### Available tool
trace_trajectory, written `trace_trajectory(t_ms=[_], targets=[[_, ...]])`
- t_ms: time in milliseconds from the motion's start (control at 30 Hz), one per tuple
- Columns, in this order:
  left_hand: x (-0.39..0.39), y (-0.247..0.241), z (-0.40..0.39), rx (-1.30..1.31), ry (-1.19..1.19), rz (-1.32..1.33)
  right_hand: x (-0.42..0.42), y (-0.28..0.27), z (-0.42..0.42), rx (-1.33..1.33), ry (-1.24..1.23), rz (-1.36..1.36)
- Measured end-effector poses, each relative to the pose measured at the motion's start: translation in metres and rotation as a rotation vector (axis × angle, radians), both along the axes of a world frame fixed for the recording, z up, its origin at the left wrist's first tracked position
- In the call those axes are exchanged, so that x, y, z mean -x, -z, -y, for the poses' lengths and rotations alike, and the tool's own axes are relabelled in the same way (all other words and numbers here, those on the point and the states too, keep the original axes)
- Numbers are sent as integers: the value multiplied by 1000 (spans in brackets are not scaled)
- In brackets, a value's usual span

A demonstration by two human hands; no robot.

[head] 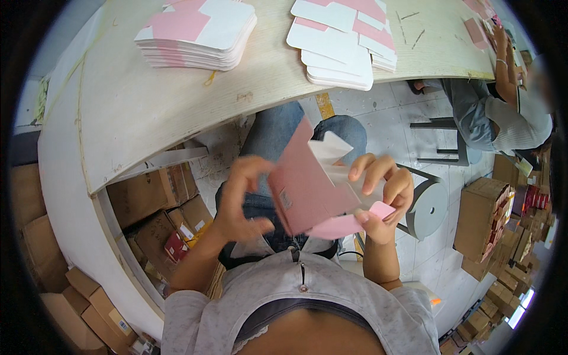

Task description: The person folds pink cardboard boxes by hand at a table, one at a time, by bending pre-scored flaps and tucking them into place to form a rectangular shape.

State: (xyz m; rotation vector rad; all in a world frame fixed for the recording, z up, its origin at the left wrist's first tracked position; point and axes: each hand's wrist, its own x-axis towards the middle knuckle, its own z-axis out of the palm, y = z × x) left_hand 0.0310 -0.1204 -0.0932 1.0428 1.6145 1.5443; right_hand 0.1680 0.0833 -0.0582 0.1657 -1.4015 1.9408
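Observation:
A partly folded pink and white carton (310,186) is held above my lap, its pink printed side towards me and its white inside facing right. My right hand (384,195) grips its right end, the thumb pressing on a pink flap and the fingers over the white side. At the carton's left edge my left hand (244,197) is blurred, its fingers and thumb spread apart. Whether its fingertips touch the card cannot be made out. On the table beyond lie a neat stack of flat pink and white cartons (195,40) and a looser, fanned stack (341,44).
The pale table (146,111) curves around my front and left. Cardboard boxes (142,191) fill the space beneath it. To my right are a grey stool (426,208) and a large open carton (481,217). Another person (510,111) sits at the table's far right.

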Motion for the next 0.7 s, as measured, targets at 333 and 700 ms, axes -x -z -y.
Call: trace_trajectory(t_ms=[333,700], targets=[[0,5,-37,38,378,787,11,8,4,80,-56,145],[-18,-14,-56,-3,-4,160,-2,20,13,80,162,398]])
